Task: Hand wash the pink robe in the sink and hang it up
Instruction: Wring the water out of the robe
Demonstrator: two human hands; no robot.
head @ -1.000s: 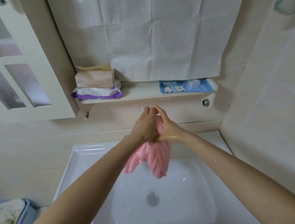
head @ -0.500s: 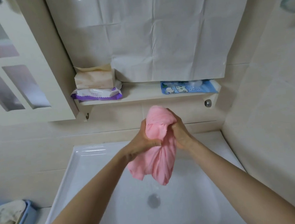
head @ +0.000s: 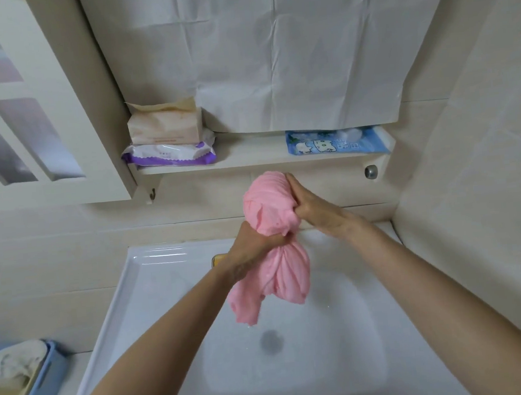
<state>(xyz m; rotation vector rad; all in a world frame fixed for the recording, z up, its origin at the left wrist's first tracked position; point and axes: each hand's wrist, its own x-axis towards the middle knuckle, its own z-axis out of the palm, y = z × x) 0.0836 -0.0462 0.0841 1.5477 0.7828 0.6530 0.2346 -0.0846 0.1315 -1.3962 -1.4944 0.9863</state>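
Over the back of the sink (head: 114,307), our left hand (head: 252,245) clamps the robe (head: 268,210) at its twisted neck, fingers curled tight round the cloth. The robe is bunched into a ball above that grip, and its tail hangs over the sink's drain (head: 271,341). Our right hand (head: 312,207) grips the ball from the sink's right side. We judge the washing done and the wringing under way; shaking it out and hanging it up are left to do.

Small yellow object (head: 218,259), mostly behind the left hand (head: 255,245)
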